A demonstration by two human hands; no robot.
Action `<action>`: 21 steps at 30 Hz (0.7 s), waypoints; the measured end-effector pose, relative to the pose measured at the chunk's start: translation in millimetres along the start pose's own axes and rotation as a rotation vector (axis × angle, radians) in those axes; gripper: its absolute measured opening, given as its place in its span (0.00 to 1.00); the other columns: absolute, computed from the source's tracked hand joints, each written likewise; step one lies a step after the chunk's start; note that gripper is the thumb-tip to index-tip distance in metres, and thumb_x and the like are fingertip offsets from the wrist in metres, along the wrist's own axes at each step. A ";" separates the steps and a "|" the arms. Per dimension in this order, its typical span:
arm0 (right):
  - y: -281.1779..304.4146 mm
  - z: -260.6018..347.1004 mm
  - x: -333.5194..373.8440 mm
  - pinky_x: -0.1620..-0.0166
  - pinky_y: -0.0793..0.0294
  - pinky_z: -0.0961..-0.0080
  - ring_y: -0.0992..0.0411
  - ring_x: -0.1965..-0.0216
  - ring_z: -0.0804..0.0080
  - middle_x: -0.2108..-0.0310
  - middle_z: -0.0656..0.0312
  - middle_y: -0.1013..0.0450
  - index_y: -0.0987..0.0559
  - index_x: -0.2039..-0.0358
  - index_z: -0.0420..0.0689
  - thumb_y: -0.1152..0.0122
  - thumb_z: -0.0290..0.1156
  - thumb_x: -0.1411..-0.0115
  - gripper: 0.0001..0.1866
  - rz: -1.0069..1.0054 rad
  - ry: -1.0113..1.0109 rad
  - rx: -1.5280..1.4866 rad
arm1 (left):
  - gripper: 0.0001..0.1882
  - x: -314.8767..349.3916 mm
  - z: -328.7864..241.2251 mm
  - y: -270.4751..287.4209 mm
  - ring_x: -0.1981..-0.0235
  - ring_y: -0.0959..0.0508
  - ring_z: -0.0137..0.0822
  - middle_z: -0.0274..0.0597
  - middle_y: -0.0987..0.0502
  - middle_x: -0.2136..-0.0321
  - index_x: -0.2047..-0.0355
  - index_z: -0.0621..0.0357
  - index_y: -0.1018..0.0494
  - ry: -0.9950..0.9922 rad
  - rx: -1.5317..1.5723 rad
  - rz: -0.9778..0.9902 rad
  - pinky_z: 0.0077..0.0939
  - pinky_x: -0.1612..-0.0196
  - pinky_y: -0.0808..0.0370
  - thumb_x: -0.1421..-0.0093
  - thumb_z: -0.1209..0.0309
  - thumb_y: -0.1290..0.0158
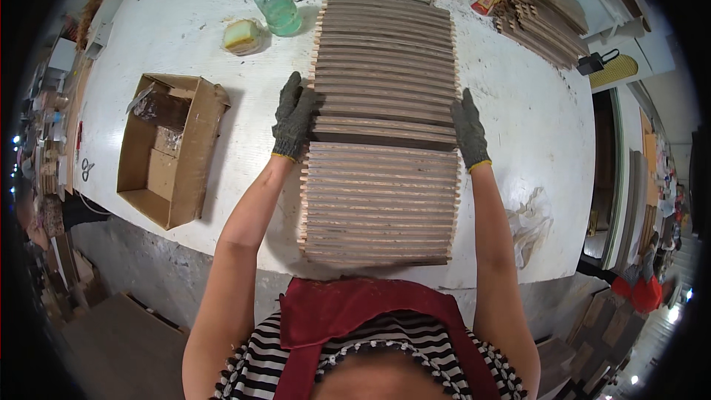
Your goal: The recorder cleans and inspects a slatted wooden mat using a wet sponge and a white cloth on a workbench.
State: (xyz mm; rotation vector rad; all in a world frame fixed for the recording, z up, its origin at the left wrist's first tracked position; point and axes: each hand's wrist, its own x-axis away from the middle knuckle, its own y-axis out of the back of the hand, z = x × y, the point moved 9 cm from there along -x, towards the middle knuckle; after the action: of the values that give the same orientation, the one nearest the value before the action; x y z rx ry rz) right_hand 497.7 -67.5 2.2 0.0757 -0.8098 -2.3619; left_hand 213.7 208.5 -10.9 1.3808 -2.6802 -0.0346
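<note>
A long row of thin brown-grey wooden boards [385, 67] runs away from me, packed side by side, with pale notched ends sticking out along both sides. A dark gap divides it from a nearer group of boards [381, 204]. Both my hands wear dark grey knit gloves with yellow cuffs. My left hand [294, 116] rests against the boards' left ends near the gap, its fingers stretched away from me. Against the right ends, level with it, lies my right hand [469, 130], fingers extended and flat. The inner sides of both hands are partly hidden.
On the white table [548, 133] an open cardboard box [185, 170] stands left, holding a dark wrapped lump. Beyond are a yellowish sponge-like block [242, 37] and a green-capped bottle [278, 4]. Stacked boards [537, 22] lie far right; crumpled white plastic [529, 226] lies nearer.
</note>
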 end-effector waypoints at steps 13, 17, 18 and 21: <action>-29.8 73.7 30.7 0.33 0.52 0.48 0.59 0.30 0.44 0.29 0.47 0.57 0.47 0.31 0.49 0.48 0.57 0.39 0.42 0.042 0.317 0.838 | 0.48 9.3 -3.7 5.6 0.50 0.28 0.42 0.56 0.34 0.47 0.30 0.58 0.64 -0.157 -0.191 0.135 0.34 0.51 0.24 0.42 0.73 0.43; -14.3 41.4 22.2 0.31 0.52 0.61 0.58 0.29 0.53 0.29 0.50 0.55 0.46 0.31 0.45 0.47 0.47 0.36 0.37 -0.062 0.271 0.661 | 0.45 24.2 -17.1 -13.2 0.46 0.30 0.43 0.57 0.38 0.42 0.31 0.61 0.59 -0.005 0.008 0.148 0.35 0.45 0.29 0.40 0.68 0.43; -12.3 25.2 22.8 0.31 0.52 0.61 0.58 0.29 0.53 0.29 0.50 0.55 0.46 0.31 0.45 0.47 0.47 0.36 0.37 -0.063 0.274 0.659 | 0.43 31.5 -10.9 -11.1 0.41 0.34 0.44 0.57 0.41 0.38 0.32 0.63 0.55 0.138 0.197 0.113 0.35 0.39 0.34 0.39 0.67 0.43; 26.5 3.1 57.7 0.31 0.54 0.67 0.56 0.29 0.60 0.31 0.50 0.52 0.47 0.31 0.42 0.51 0.38 0.34 0.33 -0.220 0.262 -0.243 | 0.32 49.1 2.3 28.0 0.34 0.42 0.41 0.51 0.43 0.34 0.32 0.61 0.50 0.013 0.290 -0.100 0.34 0.33 0.43 0.33 0.71 0.52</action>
State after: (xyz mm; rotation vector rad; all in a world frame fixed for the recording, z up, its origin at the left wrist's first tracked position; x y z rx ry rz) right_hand 465.5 -115.7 28.0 0.3812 -0.4030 -2.5674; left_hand 162.6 184.8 -6.0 1.5850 -2.6838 0.3658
